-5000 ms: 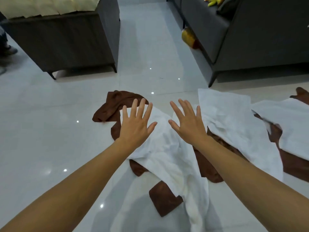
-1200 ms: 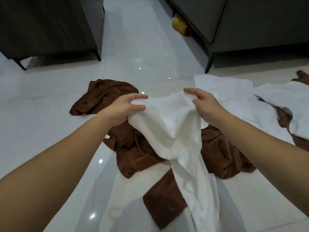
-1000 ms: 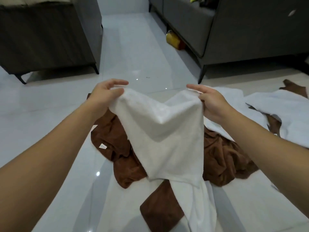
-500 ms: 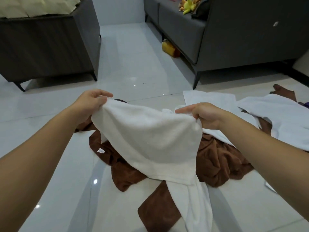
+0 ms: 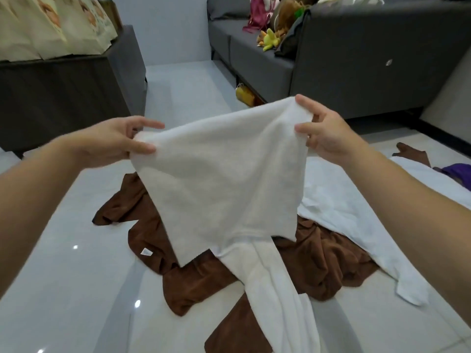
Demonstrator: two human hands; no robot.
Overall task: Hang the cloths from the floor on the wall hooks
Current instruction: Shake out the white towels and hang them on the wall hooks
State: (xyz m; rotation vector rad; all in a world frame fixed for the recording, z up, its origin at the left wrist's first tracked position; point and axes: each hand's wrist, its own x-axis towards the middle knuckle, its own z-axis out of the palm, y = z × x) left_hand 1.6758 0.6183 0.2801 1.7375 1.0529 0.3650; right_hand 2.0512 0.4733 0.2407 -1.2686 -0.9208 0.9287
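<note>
Fingers [image 5: 145,149] pinching white cloth [image 5: 224,179], spread, plain

Both hands hold a white towel [image 5: 224,174] spread above the cloth pile on the floor.
Left hand [image 5: 114,141] pinches the towel's top-left corner and right hand [image 5: 323,133] pinches the top-right, a bit higher. The towel's lower end trails down onto the brown cloths [image 5: 326,258] on the glossy white tile floor [image 5: 63,289]. A second white cloth [image 5: 344,220] lies flat to their right, touching them, with a purple item [image 5: 456,171] at the far right edge. Behind is a grey sofa [image 5: 356,59] with a yellow plush toy [image 5: 271,40] on the seat. A dark cabinet [image 5: 63,98] on the left carries cream bags [image 5: 51,24].
</note>
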